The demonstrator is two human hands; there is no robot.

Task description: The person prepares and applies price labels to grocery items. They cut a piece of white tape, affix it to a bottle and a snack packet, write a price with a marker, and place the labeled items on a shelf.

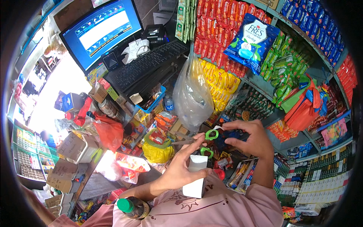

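My left hand (188,166) holds a strip of white paper (195,176) between thumb and fingers, in front of my shirt. Between its fingers lies a pair of scissors with green handle loops (211,135), the blades spread and pointing left. My right hand (246,137) is just right of the loops, thumb and index finger apart; a small white scrap (218,127) shows at the index fingertip, and I cannot tell whether it is gripped. A bottle with a green cap (125,205) is at the lower left, against my shirt.
A monitor (105,28) and a black keyboard (150,63) stand at the upper left. A clear plastic bag (194,96) hangs in the middle. Shelves with candy packs (218,37) curve along the right. A yellow bag (157,151) and a red plastic bag (109,132) lie left of my hands.
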